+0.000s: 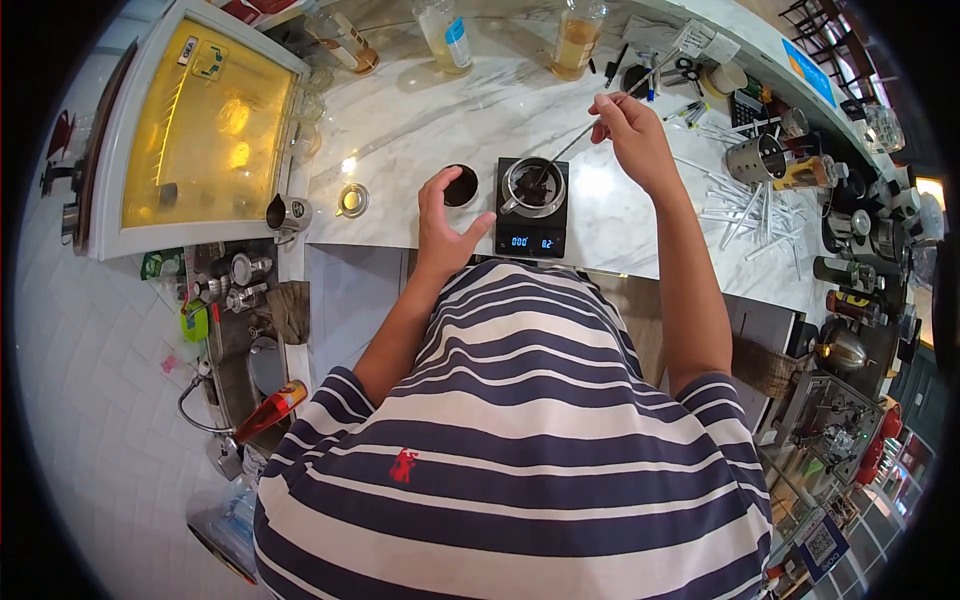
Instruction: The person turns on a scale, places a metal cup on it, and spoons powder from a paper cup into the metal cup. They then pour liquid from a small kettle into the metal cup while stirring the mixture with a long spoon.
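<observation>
My right hand (pixel 630 135) pinches the shaft of a long metal bar spoon (pixel 575 143), whose fork-like upper end points away to the right. Its lower end dips into a small metal cup (pixel 513 206) holding something dark. That cup stands on a black digital scale (pixel 548 243) with lit blue digits, near the counter's front edge. Left of the scale, my left hand (pixel 446 232) curves beside a small round container (pixel 461 204) with a dark inside. Its fingers lie along the container's left side, and the thumb is spread away toward the scale.
A small shiny metal piece (pixel 352 200) and a metal pitcher (pixel 289 213) sit left on the marble counter (pixel 400 115). Bottles (pixel 578 40) line the back. Scattered white straws (pixel 750 215) and a perforated metal holder (pixel 755 160) occupy the right. A yellow-lit glass-door cabinet (pixel 215 130) stands far left.
</observation>
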Available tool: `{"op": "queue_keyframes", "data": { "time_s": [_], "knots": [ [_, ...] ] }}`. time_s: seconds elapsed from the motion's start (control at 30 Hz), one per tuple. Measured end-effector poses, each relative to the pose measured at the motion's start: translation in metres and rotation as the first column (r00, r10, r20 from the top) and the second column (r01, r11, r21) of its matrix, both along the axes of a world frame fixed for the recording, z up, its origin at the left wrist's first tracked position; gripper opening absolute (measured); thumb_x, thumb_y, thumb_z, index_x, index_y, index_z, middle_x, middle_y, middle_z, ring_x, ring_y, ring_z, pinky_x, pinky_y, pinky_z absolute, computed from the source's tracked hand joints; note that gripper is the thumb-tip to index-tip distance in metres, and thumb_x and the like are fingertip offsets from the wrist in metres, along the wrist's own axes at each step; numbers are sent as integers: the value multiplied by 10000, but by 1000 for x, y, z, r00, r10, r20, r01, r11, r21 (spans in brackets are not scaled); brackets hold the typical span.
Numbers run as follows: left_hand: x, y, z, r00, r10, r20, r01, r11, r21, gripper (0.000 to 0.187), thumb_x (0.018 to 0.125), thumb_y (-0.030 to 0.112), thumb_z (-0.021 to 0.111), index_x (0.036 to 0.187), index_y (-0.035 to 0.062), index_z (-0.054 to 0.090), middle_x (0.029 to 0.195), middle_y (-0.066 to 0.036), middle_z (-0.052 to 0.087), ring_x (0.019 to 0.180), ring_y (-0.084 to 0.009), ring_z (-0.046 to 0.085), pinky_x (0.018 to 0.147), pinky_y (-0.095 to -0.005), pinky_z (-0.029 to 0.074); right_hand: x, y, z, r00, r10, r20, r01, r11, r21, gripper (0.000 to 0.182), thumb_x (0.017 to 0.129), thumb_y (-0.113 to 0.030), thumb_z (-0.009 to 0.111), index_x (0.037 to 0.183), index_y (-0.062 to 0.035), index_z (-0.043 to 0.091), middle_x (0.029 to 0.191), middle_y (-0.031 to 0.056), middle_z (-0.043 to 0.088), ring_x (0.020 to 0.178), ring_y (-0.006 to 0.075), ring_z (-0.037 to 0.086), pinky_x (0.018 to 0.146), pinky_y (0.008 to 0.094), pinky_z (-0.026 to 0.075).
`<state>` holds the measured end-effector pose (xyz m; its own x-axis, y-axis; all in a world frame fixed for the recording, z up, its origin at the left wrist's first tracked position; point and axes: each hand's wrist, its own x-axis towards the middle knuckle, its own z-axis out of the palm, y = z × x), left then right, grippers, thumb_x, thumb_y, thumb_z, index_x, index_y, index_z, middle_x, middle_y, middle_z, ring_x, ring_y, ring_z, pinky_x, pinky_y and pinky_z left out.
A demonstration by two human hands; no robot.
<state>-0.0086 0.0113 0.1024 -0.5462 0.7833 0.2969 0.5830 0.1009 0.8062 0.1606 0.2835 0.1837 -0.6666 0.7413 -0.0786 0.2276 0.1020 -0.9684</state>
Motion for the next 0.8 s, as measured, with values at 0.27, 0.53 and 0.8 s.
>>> {"op": "queue_keyframes", "data": {
  "time_s": [0.27, 0.53, 0.8],
  "knots": [
    [-3, 3, 5, 1000, 3, -18, -3, 1000, 20, 714, 817, 218, 842, 1435, 62, 520, 1392, -152, 572, 1274, -295, 567, 1052, -423, 453, -6, 0, -10, 998, -53, -23, 52, 998, -37, 341, 1084, -324, 596, 1040, 7, 666, 829, 25, 648, 751, 108, 621, 752, 271, 499],
    [-5, 3, 9, 1000, -14, -26, 14, 1000, -5, 694, 816, 217, 843, 1422, 66, 541, 1380, -149, 577, 1261, -292, 567, 1057, -416, 454, -6, -10, -12, 996, -87, -14, 86, 995, -41, 313, 1064, -306, 644, 1121, 1, 633, 812, 22, 651, 765, 104, 618, 763, 267, 494],
    [-8, 1, 10, 1000, 4, -11, -4, 1000, -2, 689, 825, 218, 840, 1426, 69, 538, 1396, -147, 574, 1299, -298, 550, 1073, -438, 448, 14, -25, -5, 986, -152, -76, 150, 988, -30, 382, 1048, -297, 664, 1268, 7, 594, 875, 64, 702, 845, 133, 658, 814, 285, 501]
  ]
}}
